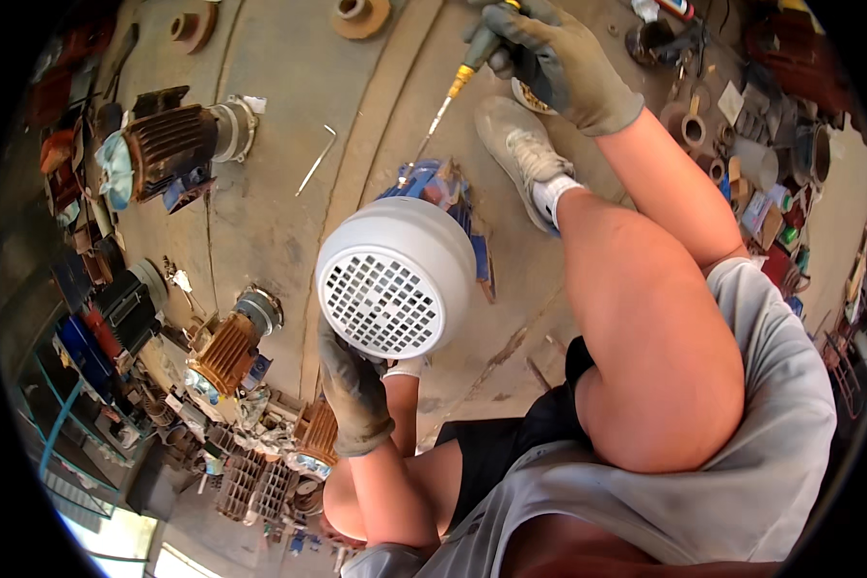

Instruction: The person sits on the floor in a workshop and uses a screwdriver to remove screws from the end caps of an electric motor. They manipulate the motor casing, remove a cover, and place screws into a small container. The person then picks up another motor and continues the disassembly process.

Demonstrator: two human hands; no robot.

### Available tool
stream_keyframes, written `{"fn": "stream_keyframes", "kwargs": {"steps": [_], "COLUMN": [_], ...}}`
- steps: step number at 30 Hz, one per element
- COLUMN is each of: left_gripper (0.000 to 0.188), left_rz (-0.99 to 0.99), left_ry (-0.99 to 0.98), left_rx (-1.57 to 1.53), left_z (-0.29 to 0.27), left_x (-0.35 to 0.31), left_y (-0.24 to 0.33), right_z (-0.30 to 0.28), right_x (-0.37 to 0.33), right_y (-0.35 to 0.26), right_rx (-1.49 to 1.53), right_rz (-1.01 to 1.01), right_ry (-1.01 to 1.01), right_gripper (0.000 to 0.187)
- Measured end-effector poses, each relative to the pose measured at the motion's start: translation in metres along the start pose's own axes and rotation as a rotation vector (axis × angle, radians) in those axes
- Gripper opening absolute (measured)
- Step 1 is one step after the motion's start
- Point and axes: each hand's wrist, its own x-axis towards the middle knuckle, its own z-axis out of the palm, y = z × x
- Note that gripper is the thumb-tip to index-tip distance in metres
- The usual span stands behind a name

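A white fan cover (400, 275) with a square-holed grille faces up in the middle of the view. It sits on the end of a blue electric motor (420, 181), most of which it hides. My left hand (354, 395), in a grey-green work glove, grips the cover's lower left side, its fingertips partly hidden behind it. Above and to the right, my gloved right hand (573, 69) is closed around the handle of a screwdriver (461, 80). The long shaft slants down to the left, its tip close to the blue motor; whether it touches, I cannot tell.
An L-shaped hex key (318, 159) lies on the concrete floor to the left. Rusty motors (170, 140) stand farther left, and round flanged metal parts (360, 13) lie at the top. Heaped parts and tools (756, 159) line the right side. My shoe (520, 149) is beside the motor.
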Motion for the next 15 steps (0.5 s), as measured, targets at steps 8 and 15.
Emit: {"fn": "stream_keyframes", "kwargs": {"steps": [8,15], "left_gripper": [0.072,0.083], "left_rz": [-0.139,-0.104], "left_ry": [0.086,0.046], "left_rx": [0.127,0.268], "left_z": [0.017,0.012], "left_x": [0.037,0.035], "left_y": [0.02,0.025], "right_z": [-0.034,-0.028], "right_x": [0.016,0.035], "right_y": [0.026,0.036], "right_rx": [-0.133,-0.163], "right_rz": [0.054,0.109], "right_ry": [0.023,0.008], "right_gripper": [0.029,0.031]}}
